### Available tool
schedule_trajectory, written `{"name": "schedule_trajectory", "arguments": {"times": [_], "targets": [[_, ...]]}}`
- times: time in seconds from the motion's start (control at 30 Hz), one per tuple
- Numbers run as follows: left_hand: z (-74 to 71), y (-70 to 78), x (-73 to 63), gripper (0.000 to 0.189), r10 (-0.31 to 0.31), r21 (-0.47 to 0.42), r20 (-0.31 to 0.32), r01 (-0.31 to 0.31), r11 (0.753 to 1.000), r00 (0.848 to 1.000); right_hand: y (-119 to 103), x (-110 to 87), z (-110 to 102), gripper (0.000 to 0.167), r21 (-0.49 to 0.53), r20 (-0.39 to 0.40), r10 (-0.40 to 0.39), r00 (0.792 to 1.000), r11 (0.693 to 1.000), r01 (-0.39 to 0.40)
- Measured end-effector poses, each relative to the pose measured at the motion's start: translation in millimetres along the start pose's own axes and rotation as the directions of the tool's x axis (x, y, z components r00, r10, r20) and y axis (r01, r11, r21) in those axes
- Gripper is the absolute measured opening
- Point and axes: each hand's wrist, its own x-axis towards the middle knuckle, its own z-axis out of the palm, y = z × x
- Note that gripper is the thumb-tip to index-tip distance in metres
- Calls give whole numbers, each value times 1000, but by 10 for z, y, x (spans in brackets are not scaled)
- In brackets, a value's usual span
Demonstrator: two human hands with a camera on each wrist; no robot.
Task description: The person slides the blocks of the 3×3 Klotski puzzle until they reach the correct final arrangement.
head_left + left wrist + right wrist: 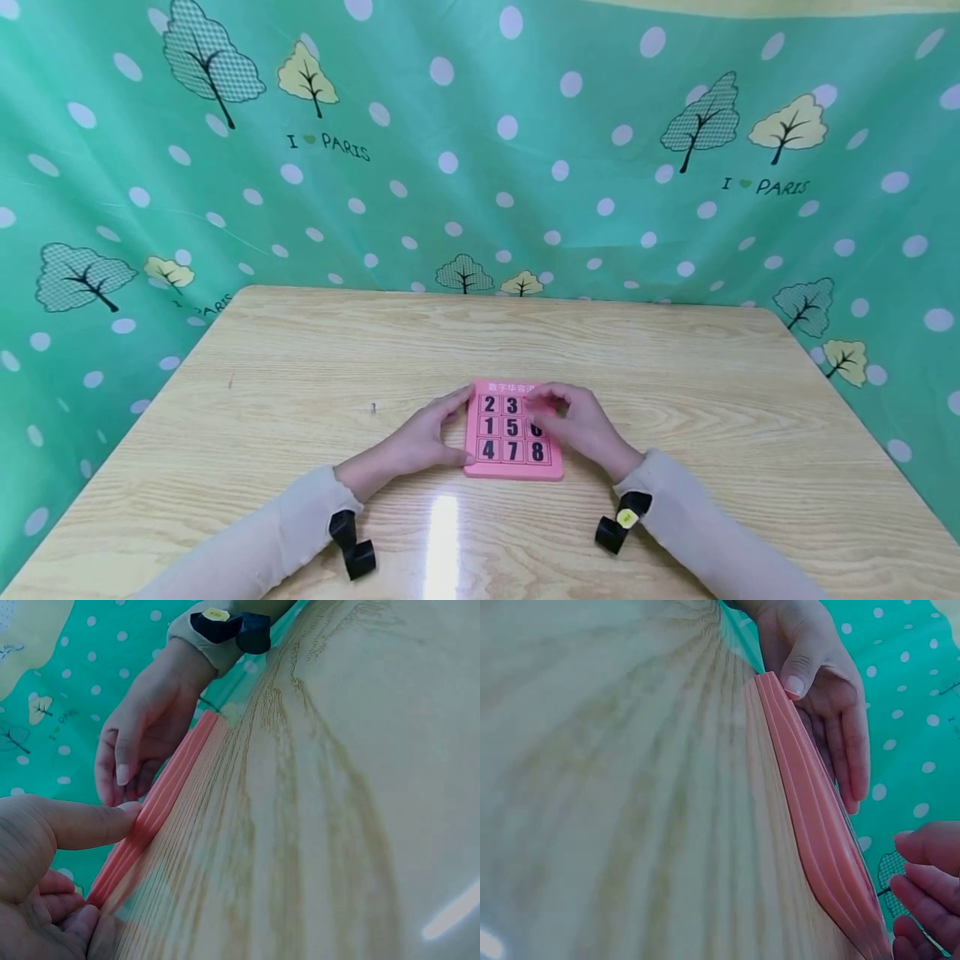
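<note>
A pink sliding number puzzle (513, 471) lies flat on the wooden table. Its visible tiles read 2, 3, 1, 5, 4, 7 and 8, with a 6 partly covered. My left hand (423, 437) holds the puzzle's left side, thumb at the near corner and fingers at the far one. In the left wrist view the left thumb (97, 826) rests on the rim of the pink puzzle (161, 796). Over the upper right tiles is my right hand (585, 421), fingers loosely bent; it hides that corner. Whether its fingertips touch a tile is unclear.
The wooden table (300, 350) reaches back to a green dotted curtain (480, 192) printed with trees. A bright light reflection (442, 542) shows on the table in front. Each wrist wears a black camera (352, 546).
</note>
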Motion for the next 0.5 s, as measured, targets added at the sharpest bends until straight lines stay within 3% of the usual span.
{"name": "schedule_trajectory", "arguments": {"times": [0.2,0.5], "targets": [[-9,2,-3,97,-1,10,-2,1,1000,1000,-12,84,48,30,16,13,-41,999,999,41],[-4,8,-14,95,-8,3,4,8,1000,1000,-3,186,134,31,20,36,-19,999,1000,18]]}}
